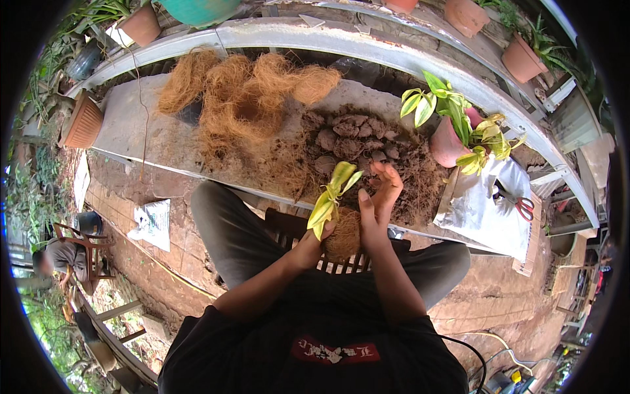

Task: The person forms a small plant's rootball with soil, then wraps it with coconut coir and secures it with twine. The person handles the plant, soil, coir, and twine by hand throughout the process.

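Observation:
My left hand [310,250] grips a ball wrapped in brown coconut fibre [344,237] above my lap. From the ball's top grows a cutting with yellow-green variegated leaves [325,208], leaning towards my left. Beside the ball's right side is my right hand [380,202], its fingers raised and loosely curled apart with nothing between them. Whether its palm heel presses on the ball is hard to tell. Just beyond my hands, dark soil clumps [354,133] lie on the table [128,118] among loose fibre. Tangled coconut fibre [236,93] is heaped farther back on the left.
A pink pot [447,143] with variegated plants stands at the right. Near it, red-handled scissors [524,208] lie on a silvery plastic sheet [492,216]. A ribbed terracotta pot [82,123] sits at the table's left end. Another person [64,261] sits at far left.

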`<state>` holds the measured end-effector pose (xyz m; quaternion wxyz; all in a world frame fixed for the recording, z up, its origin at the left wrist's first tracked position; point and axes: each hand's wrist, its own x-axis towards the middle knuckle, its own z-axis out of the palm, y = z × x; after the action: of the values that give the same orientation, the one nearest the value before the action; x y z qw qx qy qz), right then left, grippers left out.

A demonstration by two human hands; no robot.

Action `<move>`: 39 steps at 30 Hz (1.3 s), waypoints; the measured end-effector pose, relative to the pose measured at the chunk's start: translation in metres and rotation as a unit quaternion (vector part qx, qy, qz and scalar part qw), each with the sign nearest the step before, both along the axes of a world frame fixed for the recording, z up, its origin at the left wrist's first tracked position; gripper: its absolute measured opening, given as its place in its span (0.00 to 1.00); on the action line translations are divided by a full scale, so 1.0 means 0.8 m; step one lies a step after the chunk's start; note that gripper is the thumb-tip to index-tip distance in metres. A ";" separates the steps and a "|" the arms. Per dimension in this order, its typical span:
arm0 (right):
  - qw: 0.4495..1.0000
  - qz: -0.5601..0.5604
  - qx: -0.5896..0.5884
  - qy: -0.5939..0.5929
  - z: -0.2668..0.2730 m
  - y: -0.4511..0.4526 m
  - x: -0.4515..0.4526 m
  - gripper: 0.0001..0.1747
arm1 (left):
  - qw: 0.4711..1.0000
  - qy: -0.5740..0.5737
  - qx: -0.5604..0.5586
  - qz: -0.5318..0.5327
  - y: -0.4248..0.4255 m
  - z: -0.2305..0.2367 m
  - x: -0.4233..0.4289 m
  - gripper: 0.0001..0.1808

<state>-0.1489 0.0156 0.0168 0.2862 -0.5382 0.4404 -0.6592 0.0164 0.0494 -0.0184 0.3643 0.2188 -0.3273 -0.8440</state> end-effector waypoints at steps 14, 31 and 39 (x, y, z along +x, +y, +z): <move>0.947 0.187 -0.053 0.254 0.068 0.014 -0.028 0.58 | 0.989 0.013 0.106 0.107 -0.029 0.031 -0.002 0.35; 0.975 0.100 0.099 0.170 0.040 0.024 -0.011 0.49 | 0.994 -0.082 0.062 -0.039 -0.044 0.074 0.022 0.37; 0.982 0.019 0.131 0.133 0.047 0.013 -0.018 0.38 | 0.822 -0.348 -0.422 0.158 -0.028 0.119 0.017 0.37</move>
<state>-0.1629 0.0257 0.0543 0.3054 -0.5872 0.5466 -0.5130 0.0298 0.0272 0.0768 0.4113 0.3717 -0.7174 -0.4219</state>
